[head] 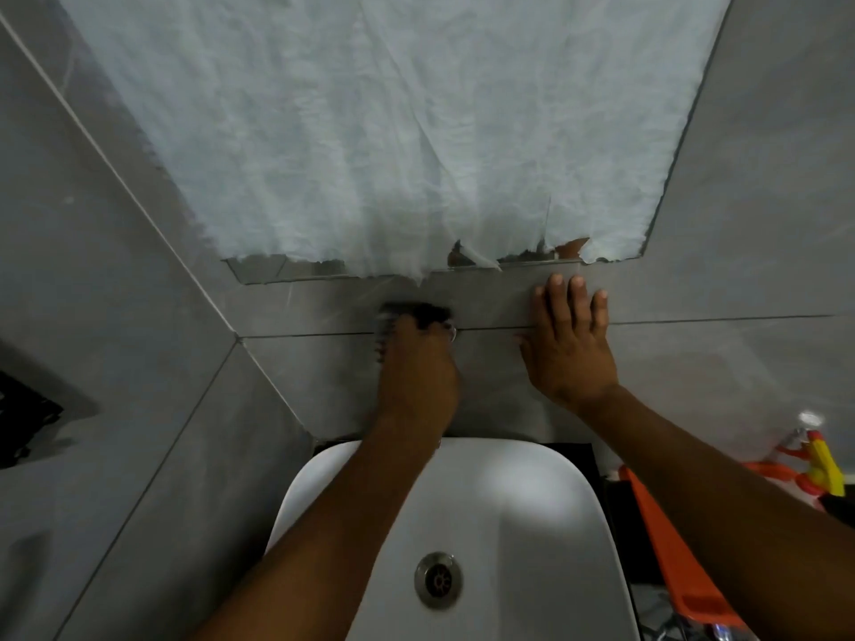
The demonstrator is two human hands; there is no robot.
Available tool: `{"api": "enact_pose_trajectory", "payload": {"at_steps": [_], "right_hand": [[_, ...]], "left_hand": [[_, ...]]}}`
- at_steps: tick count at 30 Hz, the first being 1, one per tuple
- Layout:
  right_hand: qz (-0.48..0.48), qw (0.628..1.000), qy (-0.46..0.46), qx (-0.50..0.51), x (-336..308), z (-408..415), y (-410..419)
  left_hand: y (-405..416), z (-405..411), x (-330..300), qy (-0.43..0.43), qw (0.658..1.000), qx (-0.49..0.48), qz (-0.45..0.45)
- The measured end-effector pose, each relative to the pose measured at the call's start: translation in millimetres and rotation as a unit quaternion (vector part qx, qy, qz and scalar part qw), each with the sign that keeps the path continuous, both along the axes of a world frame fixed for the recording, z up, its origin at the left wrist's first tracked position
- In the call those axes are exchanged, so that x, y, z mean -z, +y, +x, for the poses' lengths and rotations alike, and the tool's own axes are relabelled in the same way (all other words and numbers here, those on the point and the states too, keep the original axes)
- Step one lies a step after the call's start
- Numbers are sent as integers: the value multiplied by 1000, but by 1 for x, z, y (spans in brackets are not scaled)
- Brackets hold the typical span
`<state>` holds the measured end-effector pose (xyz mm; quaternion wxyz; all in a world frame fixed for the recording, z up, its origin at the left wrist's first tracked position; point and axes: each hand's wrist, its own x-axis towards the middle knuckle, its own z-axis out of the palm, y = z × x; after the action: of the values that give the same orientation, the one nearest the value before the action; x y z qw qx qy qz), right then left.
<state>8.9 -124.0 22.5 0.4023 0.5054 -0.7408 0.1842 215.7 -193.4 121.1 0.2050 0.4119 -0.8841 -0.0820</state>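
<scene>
Brush (409, 312) gripped in left hand (416, 363), pressed on grout line (305, 335) of far wall, above sink (486, 501). Right hand (566, 349) flat on tile, fingers straight, bracing. Step judged: scrubbing grout. Next: stroke rightward along line with firm pressure, right hand moved clear.

left hand (418, 363) stretched forward with fingers curled in a grip, right hand (571, 349) pressed flat, fingers straight and slightly spread.

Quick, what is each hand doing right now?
Left hand: grips a dark brush against the tiled wall.
Right hand: open, flat on the tiled wall, holding nothing.
</scene>
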Motion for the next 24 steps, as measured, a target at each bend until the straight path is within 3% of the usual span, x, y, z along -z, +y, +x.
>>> {"api": "enact_pose_trajectory", "payload": {"at_steps": [2,4,7,9,10,11,12,13,15,18,24], "right_hand": [[-2,1000,-3,0,-2,-1,0],[0,1000,-3,1,-4,0,1],[3,1000,-2,6,-6,2,2],[8,1000,-3,7,-7,3,1],[11,1000,-3,9,-8,5,1],[15,1000,-1,11,-10,6,2],[15,1000,3,14,-11,8,3],[14,1000,4,15,-12,9,4],[21,1000,-5,12,-17,13,5],[33,999,-20,15,-18,19,6],[70,988,-134,23,-34,46,16]], "left_hand": [[11,-15,1,-174,981,7,-86],[17,-27,0,-284,951,11,-122],[13,-30,3,-322,931,49,-164],[3,-14,6,-244,955,81,-146],[-4,-3,6,-160,978,87,-99],[-11,7,4,-39,996,76,-1],[-15,17,4,93,986,51,128],[-15,28,6,215,944,20,251],[-7,52,21,322,863,-33,389],[14,85,50,400,729,-21,555],[39,106,74,478,437,-35,761]]}}
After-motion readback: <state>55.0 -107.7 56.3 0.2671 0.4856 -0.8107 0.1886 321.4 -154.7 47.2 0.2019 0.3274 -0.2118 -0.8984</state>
